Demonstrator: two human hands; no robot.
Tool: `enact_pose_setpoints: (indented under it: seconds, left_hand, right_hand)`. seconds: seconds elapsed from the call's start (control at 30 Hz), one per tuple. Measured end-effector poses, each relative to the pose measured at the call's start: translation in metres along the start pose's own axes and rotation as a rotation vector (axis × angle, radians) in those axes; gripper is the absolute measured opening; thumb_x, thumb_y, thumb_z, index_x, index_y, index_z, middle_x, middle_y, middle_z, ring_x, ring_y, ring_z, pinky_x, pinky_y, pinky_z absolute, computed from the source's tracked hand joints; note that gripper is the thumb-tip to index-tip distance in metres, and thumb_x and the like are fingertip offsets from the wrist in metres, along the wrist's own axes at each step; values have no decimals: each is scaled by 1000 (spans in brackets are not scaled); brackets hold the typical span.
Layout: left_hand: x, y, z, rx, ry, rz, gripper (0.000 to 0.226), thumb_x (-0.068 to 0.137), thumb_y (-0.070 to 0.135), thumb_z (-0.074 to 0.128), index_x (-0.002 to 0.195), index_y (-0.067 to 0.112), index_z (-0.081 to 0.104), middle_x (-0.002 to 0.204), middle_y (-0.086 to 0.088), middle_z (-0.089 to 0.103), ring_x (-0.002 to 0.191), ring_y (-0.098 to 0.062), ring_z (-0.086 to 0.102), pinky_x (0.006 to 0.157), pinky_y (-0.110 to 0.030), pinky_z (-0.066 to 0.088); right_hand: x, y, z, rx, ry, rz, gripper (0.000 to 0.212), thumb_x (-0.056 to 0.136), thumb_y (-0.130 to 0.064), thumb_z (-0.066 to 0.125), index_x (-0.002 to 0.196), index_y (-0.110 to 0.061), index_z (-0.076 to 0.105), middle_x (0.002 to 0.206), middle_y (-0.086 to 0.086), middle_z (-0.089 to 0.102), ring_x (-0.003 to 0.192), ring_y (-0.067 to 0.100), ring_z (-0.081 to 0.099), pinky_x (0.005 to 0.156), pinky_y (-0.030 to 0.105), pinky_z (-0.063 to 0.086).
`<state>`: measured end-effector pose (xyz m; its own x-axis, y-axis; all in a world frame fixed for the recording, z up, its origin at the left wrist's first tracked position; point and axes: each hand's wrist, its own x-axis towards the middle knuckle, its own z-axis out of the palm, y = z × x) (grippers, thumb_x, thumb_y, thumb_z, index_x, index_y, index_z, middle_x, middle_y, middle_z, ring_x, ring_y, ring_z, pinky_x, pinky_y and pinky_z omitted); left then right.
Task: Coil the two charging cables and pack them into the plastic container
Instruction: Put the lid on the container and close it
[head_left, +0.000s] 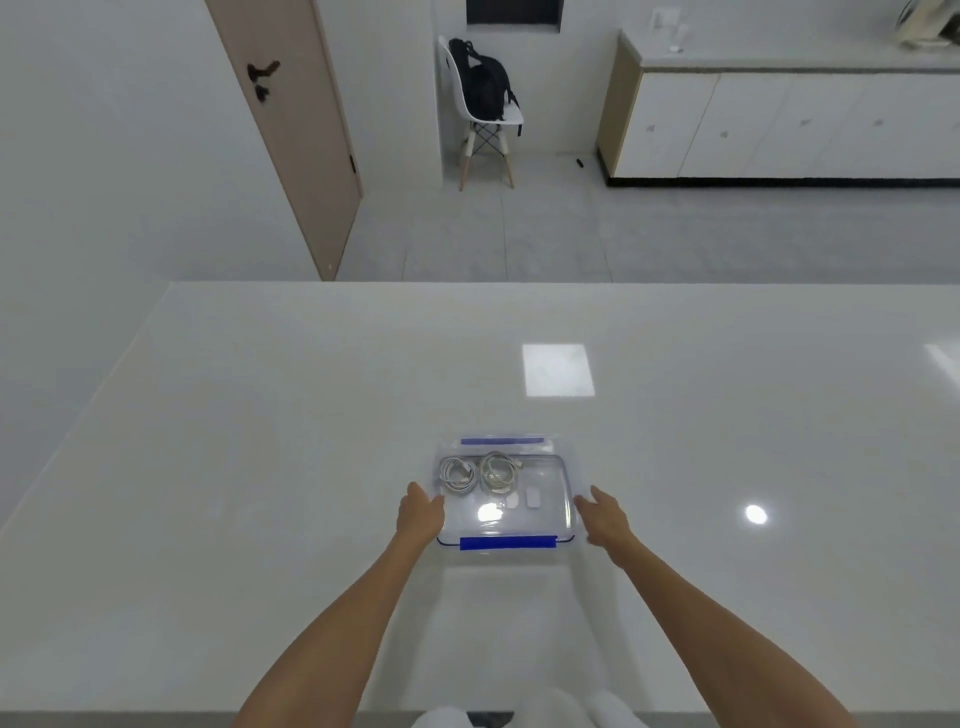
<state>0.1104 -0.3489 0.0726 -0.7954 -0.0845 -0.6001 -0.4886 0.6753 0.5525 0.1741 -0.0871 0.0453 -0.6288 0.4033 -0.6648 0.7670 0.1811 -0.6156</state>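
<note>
A clear plastic container (566, 499) with blue latches at its near and far ends sits on the white table, with a clear lid on top. Inside, at the back left, lie two coiled white cables: one coil (458, 473) on the left and a second coil (497, 472) beside it. Two small white pieces (532, 498) lie near the middle. My left hand (418, 512) presses against the container's left edge with its fingers curled on the rim. My right hand (605, 514) is at the right edge, fingers apart, its fingertips just reaching the rim.
The white table (260, 467) stretches wide on all sides and reflects ceiling lights. Beyond its far edge are a door (291, 135), a white chair with a black backpack (483, 83), and a low white cabinet (779, 119).
</note>
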Motion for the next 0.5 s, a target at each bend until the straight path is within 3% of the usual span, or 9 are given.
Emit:
enact_pose_setpoints:
  seconds: [0.03, 0.1, 0.17, 0.23, 0.3, 0.33, 0.4, 0.5]
  left_hand:
    - [1, -4, 1, -26, -37, 0, 40, 100, 17, 44, 136, 0, 41, 139, -19, 48, 127, -36, 47, 98, -36, 40]
    - [5, -10, 3, -61, -24, 12, 17, 93, 2, 42, 103, 5, 56, 111, -20, 60, 104, -36, 58, 86, -38, 47]
    - [9, -8, 3, -54, 28, 8, 15, 82, -5, 40, 76, 8, 46, 82, -15, 55, 75, -28, 54, 68, -37, 47]
    - [13, -4, 6, -60, 56, 9, 17, 77, -5, 40, 69, 10, 42, 73, -12, 51, 66, -28, 52, 61, -35, 45]
    - [6, 8, 12, -92, 57, 24, 18, 79, -4, 42, 84, 6, 57, 87, -12, 60, 79, -35, 62, 71, -39, 56]
    - [1, 17, 17, -113, 49, 26, 29, 82, -3, 45, 105, 3, 61, 104, -14, 63, 94, -37, 63, 82, -42, 57]
    - [-13, 36, 34, -136, 39, 30, 46, 86, -1, 49, 132, 4, 51, 126, -14, 57, 110, -35, 59, 93, -46, 54]
    - [-33, 62, 70, -145, 8, 42, 48, 88, -1, 48, 135, 6, 46, 127, -14, 54, 108, -33, 60, 94, -45, 54]
  right_hand:
    - [-1, 1, 0, 91, -32, 19, 57, 97, -25, 53, 150, -14, 34, 140, 13, 52, 120, 34, 56, 95, 45, 54]
    - [-5, 0, -1, 163, -39, -21, 45, 92, -10, 58, 136, -13, 51, 112, 10, 64, 97, 31, 65, 76, 39, 61]
    - [-7, -1, -5, 155, -4, -56, 33, 90, 0, 56, 121, -9, 61, 98, 9, 66, 88, 29, 68, 70, 39, 63]
    - [-7, 1, -17, 175, 8, -69, 32, 88, 2, 52, 116, -8, 63, 96, 12, 68, 87, 31, 69, 69, 38, 63]
    - [-11, 2, -37, 226, 9, -102, 29, 89, 1, 52, 111, -13, 64, 92, 12, 67, 87, 31, 69, 64, 31, 62]
    - [-13, 4, -50, 257, 9, -116, 30, 90, 0, 53, 112, -17, 64, 91, 12, 67, 87, 30, 69, 64, 30, 61]
    - [-17, 9, -79, 298, 19, -145, 29, 92, -4, 55, 113, -21, 64, 93, 11, 69, 89, 30, 70, 66, 29, 61]
    - [-17, 26, -123, 314, 34, -145, 26, 94, -9, 57, 115, -25, 63, 94, 8, 70, 87, 28, 70, 68, 30, 61]
